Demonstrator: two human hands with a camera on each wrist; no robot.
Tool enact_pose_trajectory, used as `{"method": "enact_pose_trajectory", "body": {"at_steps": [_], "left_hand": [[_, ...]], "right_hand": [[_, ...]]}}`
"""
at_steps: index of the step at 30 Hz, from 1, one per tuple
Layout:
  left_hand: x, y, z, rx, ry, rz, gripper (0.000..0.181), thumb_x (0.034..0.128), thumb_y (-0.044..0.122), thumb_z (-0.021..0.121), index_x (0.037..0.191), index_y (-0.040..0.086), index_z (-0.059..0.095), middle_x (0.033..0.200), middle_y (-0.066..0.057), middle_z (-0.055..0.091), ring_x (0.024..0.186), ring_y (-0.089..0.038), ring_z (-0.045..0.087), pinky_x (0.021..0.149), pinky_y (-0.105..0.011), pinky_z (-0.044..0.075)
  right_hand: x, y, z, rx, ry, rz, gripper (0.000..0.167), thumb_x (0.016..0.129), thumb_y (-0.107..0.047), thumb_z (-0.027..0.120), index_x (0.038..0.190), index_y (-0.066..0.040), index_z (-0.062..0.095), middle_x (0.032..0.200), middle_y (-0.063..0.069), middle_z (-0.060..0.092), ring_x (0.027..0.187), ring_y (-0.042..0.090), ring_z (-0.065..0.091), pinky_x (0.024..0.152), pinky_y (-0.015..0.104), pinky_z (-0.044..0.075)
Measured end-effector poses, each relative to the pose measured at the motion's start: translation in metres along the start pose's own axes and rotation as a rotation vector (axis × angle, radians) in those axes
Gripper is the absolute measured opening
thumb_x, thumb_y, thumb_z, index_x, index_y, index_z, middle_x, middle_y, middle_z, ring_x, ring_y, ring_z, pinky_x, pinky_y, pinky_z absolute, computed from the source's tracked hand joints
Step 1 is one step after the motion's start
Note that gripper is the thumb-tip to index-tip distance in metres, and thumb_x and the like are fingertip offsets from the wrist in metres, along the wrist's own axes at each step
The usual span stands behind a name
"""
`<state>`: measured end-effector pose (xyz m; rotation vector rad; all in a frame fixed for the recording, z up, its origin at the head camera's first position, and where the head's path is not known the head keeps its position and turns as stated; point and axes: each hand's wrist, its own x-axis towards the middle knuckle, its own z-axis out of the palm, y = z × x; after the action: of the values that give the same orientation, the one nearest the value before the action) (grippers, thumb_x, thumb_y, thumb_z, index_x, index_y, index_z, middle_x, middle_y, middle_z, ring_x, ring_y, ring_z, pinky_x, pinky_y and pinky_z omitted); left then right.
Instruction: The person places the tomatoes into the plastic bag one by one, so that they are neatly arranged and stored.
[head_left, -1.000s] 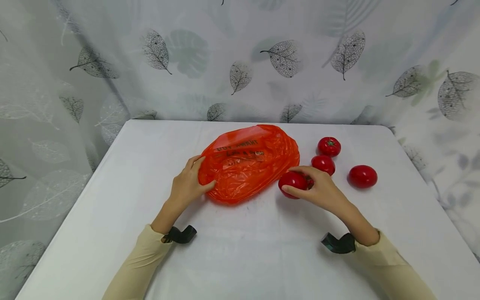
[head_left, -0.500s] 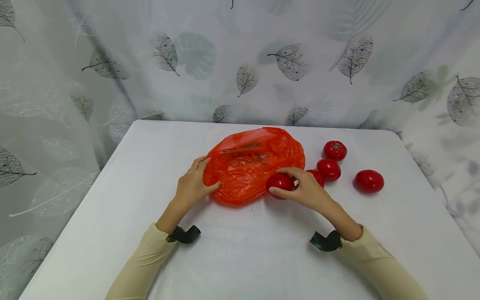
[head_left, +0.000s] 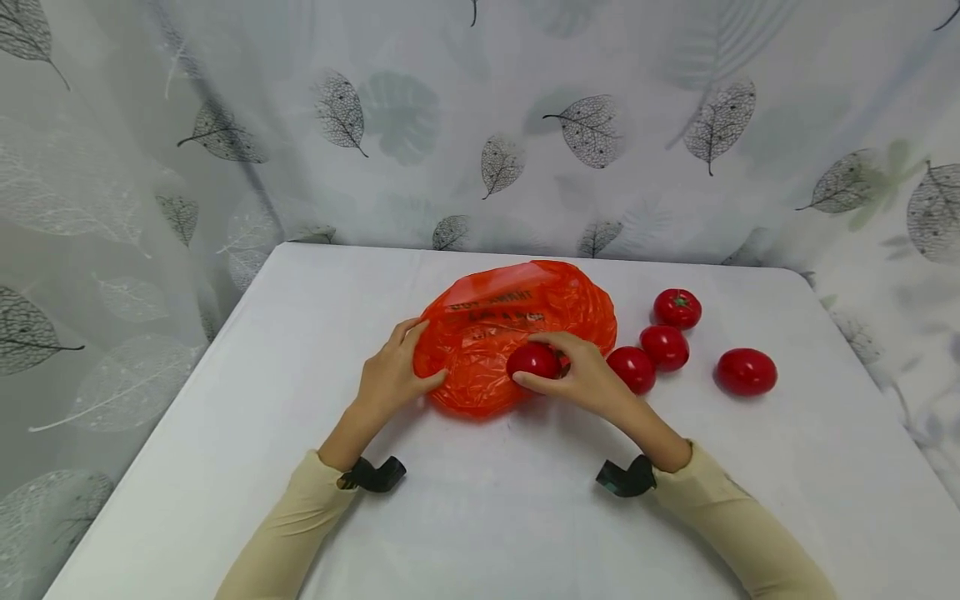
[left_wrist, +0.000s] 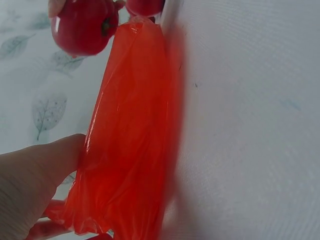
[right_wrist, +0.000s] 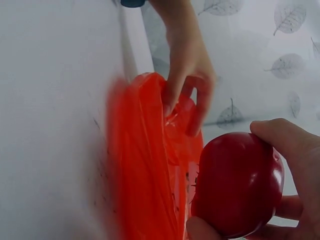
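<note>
A glossy red tomato [head_left: 531, 360] is held up over the orange plastic bag [head_left: 480, 292], towards its 5 o'clock part in the head view; the right hand [head_left: 576, 365] grips it between thumb and fingers, and a light, even hold would likely suit its smooth skin; the left hand [head_left: 390, 375] pinches the bag's 9 o'clock edge, and a steady edge should keep the thin film from sagging; where the bag's mouth lies is hard to tell; towards 3 o'clock four loose tomatoes [head_left: 664, 347] rest on the white table [head_left: 480, 533]; the nearest sits just beside the bag, best left unbumped; a leaf-patterned curtain [head_left: 525, 200] hangs at 12 o'clock.
</note>
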<state>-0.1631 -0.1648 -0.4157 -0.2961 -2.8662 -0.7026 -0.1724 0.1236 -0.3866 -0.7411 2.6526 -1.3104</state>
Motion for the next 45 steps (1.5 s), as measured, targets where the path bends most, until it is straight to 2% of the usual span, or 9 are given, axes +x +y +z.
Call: {"method": "enact_pose_trajectory", "body": {"at_steps": [6, 12, 22, 27, 33, 37, 40, 45], "left_hand": [[-0.001, 0.000, 0.004, 0.003, -0.012, -0.010, 0.076, 0.0794, 0.034, 0.077, 0.141, 0.001, 0.047, 0.142, -0.017, 0.047, 0.115, -0.036, 0.060, 0.075, -0.049, 0.059], [-0.001, 0.004, 0.008, -0.007, 0.000, 0.014, 0.075, 0.0791, 0.034, 0.078, 0.140, 0.001, 0.049, 0.141, -0.016, 0.048, 0.111, -0.036, 0.062, 0.072, -0.050, 0.059], [0.005, 0.007, 0.014, 0.006, 0.017, 0.047, 0.073, 0.0795, 0.033, 0.077, 0.139, 0.002, 0.050, 0.140, -0.016, 0.049, 0.109, -0.036, 0.063, 0.072, -0.049, 0.059], [0.006, 0.008, 0.015, 0.011, 0.022, 0.054, 0.073, 0.0792, 0.033, 0.077, 0.139, 0.002, 0.050, 0.139, -0.016, 0.050, 0.109, -0.035, 0.063, 0.072, -0.049, 0.059], [0.007, 0.009, 0.014, 0.023, 0.040, 0.072, 0.073, 0.0780, 0.032, 0.078, 0.138, 0.001, 0.050, 0.138, -0.016, 0.051, 0.107, -0.035, 0.064, 0.070, -0.048, 0.059], [0.008, 0.010, 0.012, 0.026, 0.053, 0.084, 0.073, 0.0776, 0.032, 0.079, 0.137, -0.001, 0.051, 0.138, -0.017, 0.050, 0.107, -0.035, 0.064, 0.070, -0.047, 0.060], [0.006, 0.009, 0.009, 0.028, 0.045, 0.072, 0.074, 0.0779, 0.032, 0.079, 0.138, -0.001, 0.050, 0.138, -0.017, 0.050, 0.108, -0.035, 0.063, 0.071, -0.046, 0.060], [-0.001, 0.005, 0.008, 0.022, 0.047, 0.049, 0.074, 0.0775, 0.031, 0.081, 0.137, -0.002, 0.051, 0.138, -0.017, 0.050, 0.108, -0.035, 0.063, 0.072, -0.047, 0.059]], "right_hand": [[0.007, 0.002, 0.014, 0.015, -0.030, -0.052, 0.060, 0.081, -0.032, 0.079, 0.132, -0.009, 0.057, 0.134, 0.010, 0.057, 0.123, 0.030, 0.053, 0.084, 0.045, 0.057], [0.014, 0.003, 0.030, -0.014, -0.055, -0.117, 0.060, 0.080, -0.026, 0.080, 0.132, -0.005, 0.057, 0.133, 0.011, 0.057, 0.123, 0.031, 0.053, 0.088, 0.046, 0.056], [0.028, 0.007, 0.045, -0.075, -0.148, -0.117, 0.060, 0.082, -0.024, 0.079, 0.133, -0.004, 0.056, 0.132, 0.014, 0.057, 0.125, 0.032, 0.051, 0.093, 0.048, 0.053], [0.030, 0.008, 0.048, -0.095, -0.172, -0.113, 0.063, 0.083, -0.025, 0.077, 0.138, -0.006, 0.052, 0.137, 0.013, 0.054, 0.128, 0.033, 0.048, 0.096, 0.049, 0.051], [0.033, 0.009, 0.053, -0.064, -0.167, -0.114, 0.080, 0.086, -0.024, 0.075, 0.151, -0.005, 0.033, 0.149, 0.016, 0.043, 0.133, 0.037, 0.043, 0.098, 0.052, 0.049], [0.033, 0.009, 0.054, -0.019, -0.147, -0.088, 0.092, 0.082, -0.023, 0.078, 0.154, -0.007, 0.024, 0.150, 0.015, 0.040, 0.135, 0.036, 0.041, 0.098, 0.052, 0.048], [0.033, 0.010, 0.057, 0.009, -0.134, -0.066, 0.097, 0.080, -0.025, 0.081, 0.154, -0.007, 0.021, 0.149, 0.015, 0.040, 0.136, 0.034, 0.040, 0.099, 0.052, 0.048], [0.032, 0.011, 0.064, 0.007, -0.119, -0.066, 0.097, 0.079, -0.029, 0.081, 0.153, -0.007, 0.023, 0.147, 0.015, 0.041, 0.135, 0.032, 0.041, 0.098, 0.051, 0.049]]}}
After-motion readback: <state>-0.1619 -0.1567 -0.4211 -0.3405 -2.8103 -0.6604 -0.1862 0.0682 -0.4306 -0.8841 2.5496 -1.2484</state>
